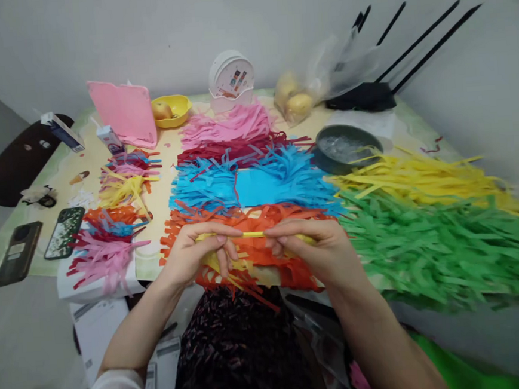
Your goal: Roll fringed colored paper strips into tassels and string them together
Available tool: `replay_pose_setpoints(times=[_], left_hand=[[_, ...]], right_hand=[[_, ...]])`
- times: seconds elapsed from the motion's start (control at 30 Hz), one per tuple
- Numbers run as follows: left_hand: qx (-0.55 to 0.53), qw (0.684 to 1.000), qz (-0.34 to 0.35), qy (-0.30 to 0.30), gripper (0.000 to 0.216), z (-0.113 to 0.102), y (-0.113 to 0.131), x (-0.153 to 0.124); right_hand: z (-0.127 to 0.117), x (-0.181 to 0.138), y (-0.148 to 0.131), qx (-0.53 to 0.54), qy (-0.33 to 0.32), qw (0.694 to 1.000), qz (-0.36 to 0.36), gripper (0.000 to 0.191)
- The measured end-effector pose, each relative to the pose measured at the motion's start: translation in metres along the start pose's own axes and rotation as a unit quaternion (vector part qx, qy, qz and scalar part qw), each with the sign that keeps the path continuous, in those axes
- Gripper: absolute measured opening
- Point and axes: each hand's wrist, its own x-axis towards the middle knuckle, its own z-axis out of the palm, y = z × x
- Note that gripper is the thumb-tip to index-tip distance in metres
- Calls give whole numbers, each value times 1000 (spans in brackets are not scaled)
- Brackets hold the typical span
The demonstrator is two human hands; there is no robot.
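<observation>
Between my two hands a narrow yellow paper strip (254, 235) is stretched level, its middle rolled or twisted thin. My left hand (207, 246) pinches one side with thumb and forefinger, and my right hand (301, 239) pinches the other. Beneath them lies orange fringed paper (247, 216), with yellow fringe hanging below my left hand. Just beyond is blue fringed paper (259, 185), with a thin red strip across it. Dark red fringe (238, 151) and pink fringe (227, 125) lie farther back.
Green fringe (447, 245) and yellow fringe (424, 175) cover the right side. A dark round pan (348, 148), bagged fruit (294, 99) and a black router (362, 97) stand behind. Leftward are a pink tablet case (125, 115), small tassels (106, 254) and two phones (63, 232) (18, 252).
</observation>
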Motion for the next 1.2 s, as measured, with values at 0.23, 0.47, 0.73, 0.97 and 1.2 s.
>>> replay_pose_setpoints(times=[0.23,0.47,0.73,0.97,1.2], left_hand=[[76,990,71,-99,22,-13,7,-4],[454,866,172,-123,15,-8,54,-5],[635,737,228,-43,20,-7,22,8],[610,734,299,-25,17,-19,19,4],[531,758,359,119,12,-16,-8,15]], right_hand=[[0,1,3,0,0,1000,-29,20],[4,1,-23,-237,-107,924,-282,26],[-6,4,-21,-265,-137,949,-107,41],[2,30,-10,20,-276,949,154,29],[31,23,-9,112,-112,977,143,29]])
